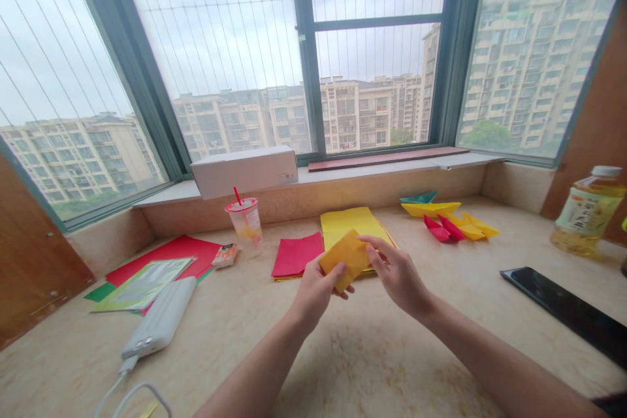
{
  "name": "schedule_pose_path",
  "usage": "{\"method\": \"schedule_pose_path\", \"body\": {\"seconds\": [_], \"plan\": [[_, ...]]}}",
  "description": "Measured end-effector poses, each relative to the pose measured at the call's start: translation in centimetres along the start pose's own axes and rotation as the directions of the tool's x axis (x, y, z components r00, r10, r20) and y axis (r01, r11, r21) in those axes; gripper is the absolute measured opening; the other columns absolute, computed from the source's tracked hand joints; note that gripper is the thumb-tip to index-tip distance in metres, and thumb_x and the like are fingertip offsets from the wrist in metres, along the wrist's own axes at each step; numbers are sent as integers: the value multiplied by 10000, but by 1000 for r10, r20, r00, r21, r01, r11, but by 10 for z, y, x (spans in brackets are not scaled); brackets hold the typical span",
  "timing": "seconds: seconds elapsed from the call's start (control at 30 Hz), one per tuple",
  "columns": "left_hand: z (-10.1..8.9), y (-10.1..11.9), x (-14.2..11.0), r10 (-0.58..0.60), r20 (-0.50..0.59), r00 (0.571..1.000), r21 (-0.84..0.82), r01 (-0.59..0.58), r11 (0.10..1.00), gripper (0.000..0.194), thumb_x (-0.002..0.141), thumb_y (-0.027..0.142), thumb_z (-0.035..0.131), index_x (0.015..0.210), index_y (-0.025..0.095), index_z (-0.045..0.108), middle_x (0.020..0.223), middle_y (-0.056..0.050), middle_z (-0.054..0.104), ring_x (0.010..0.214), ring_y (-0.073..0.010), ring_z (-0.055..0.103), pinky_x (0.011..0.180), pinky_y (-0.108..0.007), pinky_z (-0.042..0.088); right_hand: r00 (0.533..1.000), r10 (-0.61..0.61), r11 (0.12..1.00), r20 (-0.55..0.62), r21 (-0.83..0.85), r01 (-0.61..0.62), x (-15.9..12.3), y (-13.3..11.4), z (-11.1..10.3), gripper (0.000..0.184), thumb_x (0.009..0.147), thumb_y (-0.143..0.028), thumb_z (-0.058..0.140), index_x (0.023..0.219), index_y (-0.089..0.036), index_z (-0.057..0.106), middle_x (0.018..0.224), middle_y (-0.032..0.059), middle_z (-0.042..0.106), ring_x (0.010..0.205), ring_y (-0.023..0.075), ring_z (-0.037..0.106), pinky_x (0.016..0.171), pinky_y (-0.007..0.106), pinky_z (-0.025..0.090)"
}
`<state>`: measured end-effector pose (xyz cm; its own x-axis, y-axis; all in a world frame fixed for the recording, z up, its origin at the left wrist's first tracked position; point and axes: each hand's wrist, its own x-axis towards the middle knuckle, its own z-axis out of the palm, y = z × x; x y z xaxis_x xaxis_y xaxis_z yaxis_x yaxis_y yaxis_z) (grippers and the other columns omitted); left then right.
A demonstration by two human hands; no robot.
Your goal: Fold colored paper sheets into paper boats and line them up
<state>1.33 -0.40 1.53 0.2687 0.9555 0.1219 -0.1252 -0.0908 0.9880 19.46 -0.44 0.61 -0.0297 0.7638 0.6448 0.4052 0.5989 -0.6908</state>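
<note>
A folded piece of yellow paper is held up above the counter between my hands. My left hand grips its lower left side, thumb on the front and fingers behind. At the upper right edge, my right hand pinches the paper with bent fingers. Just beyond lie a stack of yellow sheets and, to its left, a stack of red paper squares. Farther right rest folded paper shapes: a teal boat, a yellow boat, a red one and a yellow one.
Left on the counter are a cabled power bank, a green-white packet, red sheets, a small orange packet and a plastic cup. A phone and bottle stand right. A white box occupies the sill.
</note>
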Motion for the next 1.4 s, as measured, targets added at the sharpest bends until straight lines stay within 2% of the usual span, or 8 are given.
{"method": "schedule_pose_path", "body": {"seconds": [0.13, 0.4, 0.63, 0.77, 0.93, 1.1, 1.27, 1.4], "plan": [[-2, 0, 3, 67, -80, 995, 7, -67, 998, 381, 746, 436, 726, 882, 92, 636, 671, -39, 659, 464, -118, 586, 415, -207, 423, 995, -71, 993, 63, -87, 76, 2, 4, 0, 300, 934, -281, 473, 1164, -217, 654, 1100, 98, 693, 914, 222, 660, 801, 368, 547], [-5, -4, 8, 128, -100, 987, 29, -125, 992, 422, 766, 504, 686, 861, 93, 662, 623, -40, 651, 475, -129, 577, 409, -216, 415, 992, 114, 992, 45, -58, -112, 2, 8, 2, 361, 808, -383, 671, 1101, -185, 595, 972, 75, 656, 791, 192, 614, 652, 306, 520], [-7, -8, 10, 173, -119, 978, 70, -165, 984, 432, 785, 530, 667, 843, 103, 679, 641, -43, 654, 499, -120, 573, 418, -202, 413, 973, 198, 975, 121, 76, -208, 5, 4, 0, 248, 822, -370, 644, 971, -183, 576, 861, 24, 646, 663, 140, 573, 606, 276, 482], [-8, -5, 10, 183, -141, 973, 63, -176, 982, 443, 785, 544, 663, 865, 108, 680, 671, -44, 668, 505, -117, 576, 423, -201, 419, 985, 140, 989, 99, 43, -145, 5, 0, -3, 211, 821, -374, 656, 923, -193, 624, 907, 30, 652, 768, 167, 592, 676, 300, 494], [-7, -1, 8, 188, -146, 971, 27, -186, 982, 448, 763, 539, 695, 874, 105, 683, 686, -49, 675, 530, -128, 586, 437, -213, 444, 984, 39, 998, 173, 42, -47, 5, -4, -4, 262, 844, -319, 664, 1092, -236, 683, 1057, 53, 653, 926, 199, 607, 780, 337, 507], [-4, -3, 6, 156, -118, 981, -67, -165, 984, 462, 754, 522, 719, 921, 91, 702, 801, -75, 703, 654, -160, 632, 602, -284, 547, 983, -25, 998, 183, 57, 15, 3, -1, -2, 251, 891, -285, 623, 1122, -262, 718, 1062, 67, 634, 985, 224, 604, 841, 407, 530], [-4, -9, 8, 128, -76, 989, -178, -140, 974, 448, 767, 506, 717, 955, 101, 706, 905, -92, 718, 806, -221, 671, 735, -351, 563, 942, -177, 984, 284, 52, 169, -1, 2, -1, 340, 939, -187, 526, 1209, -329, 678, 1169, 64, 590, 1070, 220, 585, 937, 444, 519], [-4, -11, 9, 138, -31, 990, -192, -142, 971, 404, 793, 476, 703, 970, 112, 716, 939, -96, 725, 870, -238, 676, 801, -368, 549, 924, -205, 977, 324, 11, 213, -3, 4, 1, 407, 930, -135, 521, 1239, -366, 649, 1190, 56, 583, 1107, 218, 566, 957, 424, 510]]}}
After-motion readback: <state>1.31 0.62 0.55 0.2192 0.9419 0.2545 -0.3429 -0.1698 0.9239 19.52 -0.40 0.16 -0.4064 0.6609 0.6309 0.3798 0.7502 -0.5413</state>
